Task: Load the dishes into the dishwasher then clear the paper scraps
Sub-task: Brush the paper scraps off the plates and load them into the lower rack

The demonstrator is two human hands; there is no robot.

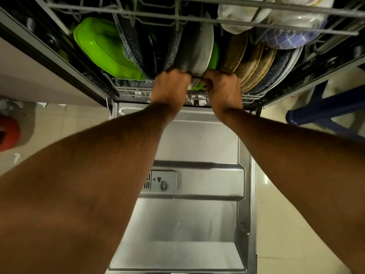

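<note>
Hands grip the wire lower rack (pixel 126 89): left hand (pixel 170 86) and right hand (pixel 224 89) curl around its front bar, below round plates (pixel 199 46) at frame centre.

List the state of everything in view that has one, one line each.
Door: open, folded down flat.
Lower rack: full of upright plates.
Upper rack: loaded with bowls at right.
Green tray: standing on edge, leaning.
Left hand: grip curled on the lower rack's front rim.
Right hand: grip curled on the same rim.
</note>
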